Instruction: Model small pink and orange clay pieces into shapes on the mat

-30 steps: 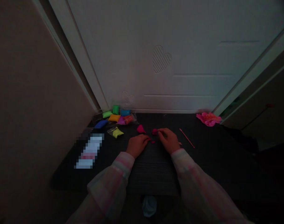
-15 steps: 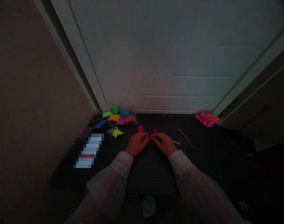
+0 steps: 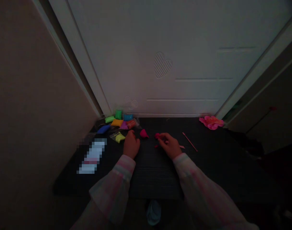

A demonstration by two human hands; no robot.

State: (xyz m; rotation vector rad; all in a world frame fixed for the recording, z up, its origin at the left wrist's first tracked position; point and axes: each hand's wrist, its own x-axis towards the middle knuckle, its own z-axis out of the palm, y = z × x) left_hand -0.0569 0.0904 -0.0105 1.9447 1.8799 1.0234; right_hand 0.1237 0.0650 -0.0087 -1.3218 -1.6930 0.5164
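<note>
The room is dim. On a dark mat (image 3: 150, 172) my left hand (image 3: 131, 144) rests between a yellow-green clay packet (image 3: 119, 137) and a loose pink clay lump (image 3: 143, 133); its fingers point away and I cannot see whether they hold anything. My right hand (image 3: 168, 144) has its fingertips pinched on a small pink clay piece (image 3: 157, 136). A tiny pink bit (image 3: 156, 146) lies on the mat between the hands. A thin pink stick tool (image 3: 189, 141) lies just right of my right hand.
Several coloured clay packets (image 3: 118, 120) are heaped at the foot of a white door (image 3: 160, 57). A finished pink clay flower (image 3: 211, 122) lies at the mat's far right corner. A pale leaflet (image 3: 92, 155) lies at left. A wall closes the left side.
My hands were pinched together on pink clay; they have parted. The left hand moved left toward the yellow-green packet, the right stays with the small pink piece.
</note>
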